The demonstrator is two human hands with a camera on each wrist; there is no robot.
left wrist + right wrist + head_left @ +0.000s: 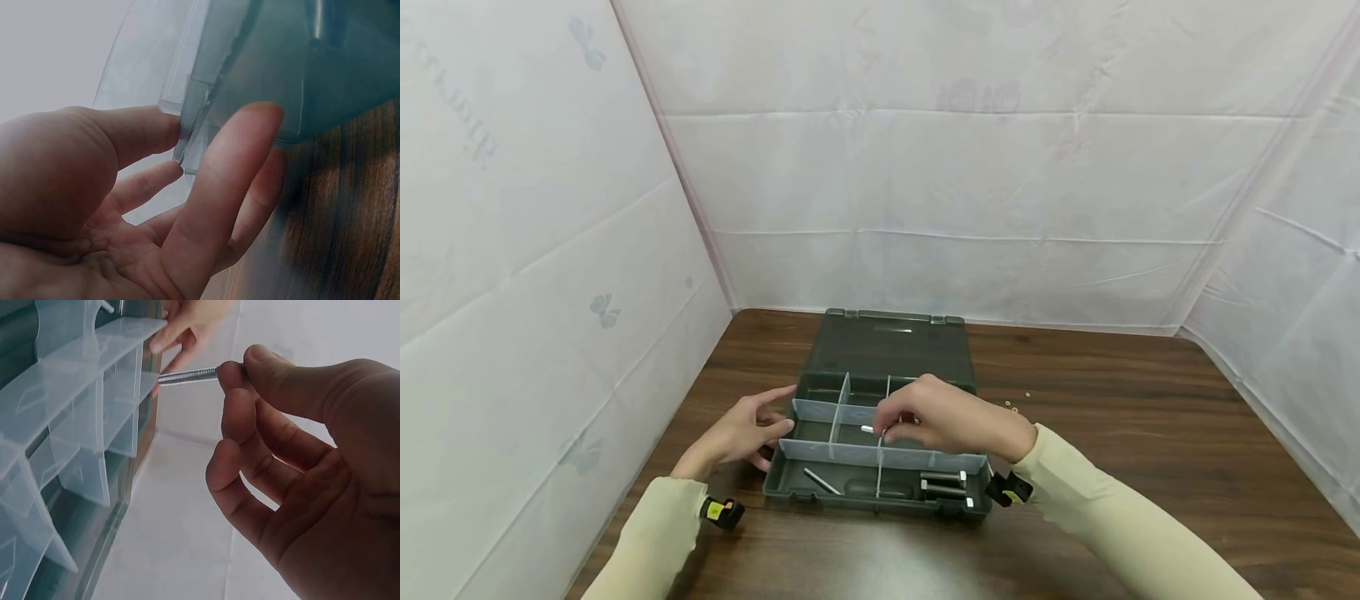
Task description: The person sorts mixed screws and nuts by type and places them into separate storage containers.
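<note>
A dark green organizer case (790, 483) lies open on the wooden table, its lid (891, 346) flat behind it and pale translucent dividers (831, 417) splitting it into compartments. My right hand (925, 417) hovers over the middle compartments and pinches a small threaded metal rod (868, 430) between thumb and forefinger; the right wrist view shows the rod (187, 376) sticking out toward the dividers (81, 400). My left hand (752, 429) rests against the case's left end with straight fingers; the left wrist view shows fingertips (250, 144) touching the case wall (212, 81).
The front compartments hold a slim metal rod (822, 481) and two dark bolts (943, 483). A few tiny washers (1011, 406) lie on the table right of the case. White sheeting walls close in the table on three sides.
</note>
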